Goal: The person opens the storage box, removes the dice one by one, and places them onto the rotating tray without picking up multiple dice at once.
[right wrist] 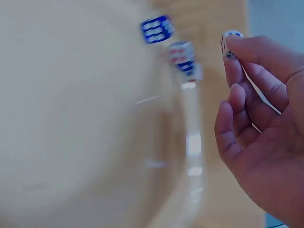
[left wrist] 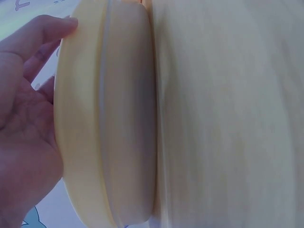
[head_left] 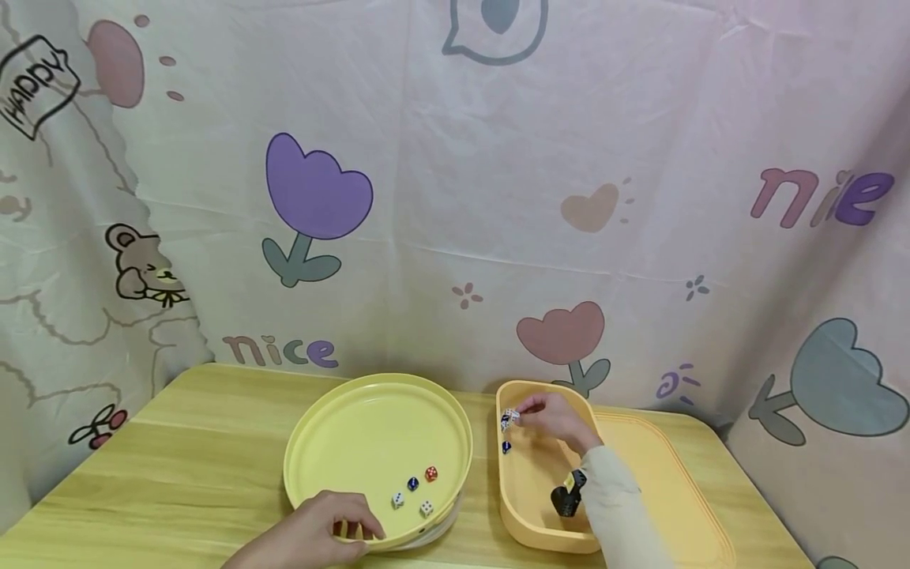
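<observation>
My left hand (head_left: pixel 313 528) grips the near rim of a round yellow tray (head_left: pixel 370 381), thumb against its outer wall in the left wrist view. In the tray lie a red die (head_left: pixel 431 474), a blue die (head_left: pixel 413 484) and two white dice, one a white die (head_left: pixel 426 508) near the rim. My right hand (head_left: pixel 558 419) reaches into an orange box (head_left: pixel 529 529) at its far left. Between thumb and index finger it pinches a white die (right wrist: pixel 231 46). Close by are a blue die (right wrist: pixel 156 29) and a white die with red pips (right wrist: pixel 180 52), partly blurred.
A black object with a yellow patch (head_left: pixel 567 496) lies in the box near the right wall, partly behind the sleeve. Right of the box, a flat orange lid (head_left: pixel 668 474) rests on the wooden table (head_left: pixel 213 450). A printed curtain (head_left: pixel 441 237) hangs behind.
</observation>
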A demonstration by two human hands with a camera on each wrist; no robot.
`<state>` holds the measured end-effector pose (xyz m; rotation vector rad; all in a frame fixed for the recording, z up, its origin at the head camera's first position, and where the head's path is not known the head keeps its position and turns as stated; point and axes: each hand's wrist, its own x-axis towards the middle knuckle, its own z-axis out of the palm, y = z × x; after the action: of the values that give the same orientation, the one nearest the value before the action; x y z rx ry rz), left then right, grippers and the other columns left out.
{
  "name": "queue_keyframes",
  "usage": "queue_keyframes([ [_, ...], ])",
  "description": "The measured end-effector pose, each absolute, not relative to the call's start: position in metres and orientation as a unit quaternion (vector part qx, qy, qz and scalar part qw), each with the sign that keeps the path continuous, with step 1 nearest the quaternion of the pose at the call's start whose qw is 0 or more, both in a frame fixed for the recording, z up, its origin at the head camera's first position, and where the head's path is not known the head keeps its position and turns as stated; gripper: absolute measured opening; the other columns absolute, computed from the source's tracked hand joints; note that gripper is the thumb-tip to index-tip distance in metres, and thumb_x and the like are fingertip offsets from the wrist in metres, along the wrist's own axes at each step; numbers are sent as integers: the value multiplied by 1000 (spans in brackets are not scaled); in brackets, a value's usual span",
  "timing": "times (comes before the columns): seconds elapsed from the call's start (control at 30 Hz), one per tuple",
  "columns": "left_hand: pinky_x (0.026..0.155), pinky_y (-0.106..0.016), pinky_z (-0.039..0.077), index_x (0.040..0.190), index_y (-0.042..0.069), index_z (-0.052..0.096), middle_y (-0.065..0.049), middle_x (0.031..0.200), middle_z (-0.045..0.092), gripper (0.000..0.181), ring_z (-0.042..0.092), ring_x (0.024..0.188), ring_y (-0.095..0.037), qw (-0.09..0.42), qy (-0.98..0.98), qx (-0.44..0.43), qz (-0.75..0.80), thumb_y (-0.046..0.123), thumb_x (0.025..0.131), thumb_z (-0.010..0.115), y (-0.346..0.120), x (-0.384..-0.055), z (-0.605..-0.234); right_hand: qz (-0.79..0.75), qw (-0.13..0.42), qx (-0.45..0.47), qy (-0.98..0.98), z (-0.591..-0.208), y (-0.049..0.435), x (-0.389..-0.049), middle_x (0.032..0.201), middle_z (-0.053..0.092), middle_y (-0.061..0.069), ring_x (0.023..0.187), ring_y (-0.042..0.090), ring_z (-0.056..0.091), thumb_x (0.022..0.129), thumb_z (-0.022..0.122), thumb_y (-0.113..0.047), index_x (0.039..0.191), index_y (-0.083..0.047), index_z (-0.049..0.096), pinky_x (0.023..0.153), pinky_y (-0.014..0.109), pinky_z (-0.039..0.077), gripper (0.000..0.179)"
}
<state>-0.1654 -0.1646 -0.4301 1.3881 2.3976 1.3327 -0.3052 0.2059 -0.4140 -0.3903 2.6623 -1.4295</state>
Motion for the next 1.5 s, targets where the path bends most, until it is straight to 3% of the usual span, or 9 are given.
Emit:
queue_keyframes([
  [0.13,58,-19,45,95,16,67,14,84,57,18,49,72,3,37,781,447,434,5,82,62,-165,-165,-430,-471,31,-140,871,-397,204,-300,79,61,4,74,15,55,75,70,-8,88,2,65,71,37,47,17],
  [0.6,60,-21,46,96,15,67,12,86,58,17,51,74,1,48,780,437,446,6,82,62,-165,-164,-432,-505,-34,-164,847,-362,163,-248,72,57,3,67,15,52,73,71,-6,83,-1,63,58,23,45,14],
  [0.93,63,-23,46,95,16,68,12,88,59,16,52,77,-1,47,789,421,444,8,81,64,-164,-163,-431,-534,-14,-197,822,-380,108,-194,76,57,1,70,13,53,72,72,-5,84,-4,63,64,25,47,15],
  [1.5,66,-24,46,95,16,67,13,89,59,17,53,80,-2,52,793,420,438,7,81,64,-165,-162,-428,-539,-16,-217,814,-380,83,-171,78,58,11,70,12,51,74,68,2,82,2,60,65,24,46,11],
])
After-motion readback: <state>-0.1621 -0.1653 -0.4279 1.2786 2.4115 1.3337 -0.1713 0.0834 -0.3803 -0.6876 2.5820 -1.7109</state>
